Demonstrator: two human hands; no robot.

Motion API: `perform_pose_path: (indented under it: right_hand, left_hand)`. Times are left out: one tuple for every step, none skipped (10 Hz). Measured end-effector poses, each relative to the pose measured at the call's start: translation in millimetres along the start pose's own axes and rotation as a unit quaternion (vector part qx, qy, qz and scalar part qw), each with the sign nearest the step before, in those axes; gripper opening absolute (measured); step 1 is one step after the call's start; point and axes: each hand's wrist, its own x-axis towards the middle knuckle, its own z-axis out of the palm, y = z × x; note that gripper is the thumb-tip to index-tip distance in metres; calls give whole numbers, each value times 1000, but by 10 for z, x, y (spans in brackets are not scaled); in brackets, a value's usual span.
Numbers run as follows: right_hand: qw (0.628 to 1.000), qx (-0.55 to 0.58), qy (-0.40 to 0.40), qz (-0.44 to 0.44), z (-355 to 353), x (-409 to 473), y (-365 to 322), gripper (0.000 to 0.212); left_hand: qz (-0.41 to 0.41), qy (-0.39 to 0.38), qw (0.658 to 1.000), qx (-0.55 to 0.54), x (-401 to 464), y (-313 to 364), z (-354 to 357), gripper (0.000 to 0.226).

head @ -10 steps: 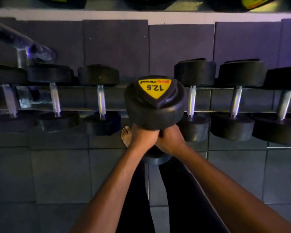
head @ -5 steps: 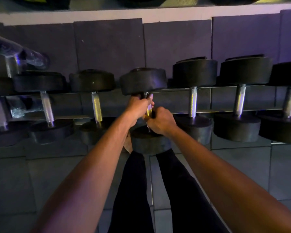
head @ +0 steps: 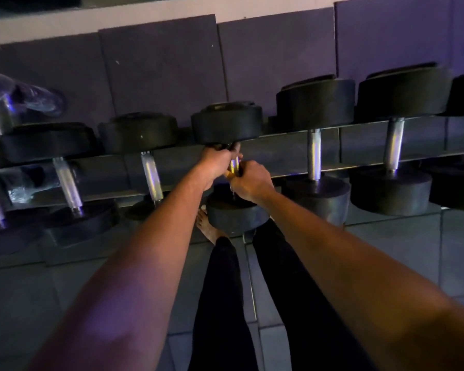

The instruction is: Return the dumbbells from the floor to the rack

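From the head camera: a second ago the dumbbell (head: 227, 167) was held upright in front of the rack (head: 359, 167), its yellow 12.5 label facing up — now it lies across the rails, far head past the back rail, near head hanging off the front, between two racked neighbours. Both hands remain on the handle: the left hand (head: 217, 163) has its fingers curled round it just under the far head, the right hand (head: 249, 180) wraps it closer in. Judging by this, the dumbbell looks seated — letting go is what remains.
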Motion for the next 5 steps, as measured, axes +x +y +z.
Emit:
perform_pose_path:
  right_hand:
    - [999, 34, 3, 20, 17, 10, 35, 41]
    - [996, 81, -2, 48, 46, 7, 15, 45]
    - [991, 117, 23, 58, 52, -83, 6, 36]
    - [986, 150, 63, 44, 69, -255, 106, 25]
    - [954, 282, 93, 30, 97, -398, 304, 18]
  left_hand:
    - [-2, -4, 1000, 5, -28, 37, 17, 15]
    - [20, 31, 998, 50, -80, -15, -84, 27]
    - [36, 43, 995, 79, -194, -69, -230, 35]
    - [56, -4, 996, 65, -658, -36, -298, 22]
    - [67, -46, 996, 27, -1077, -142, -329, 27]
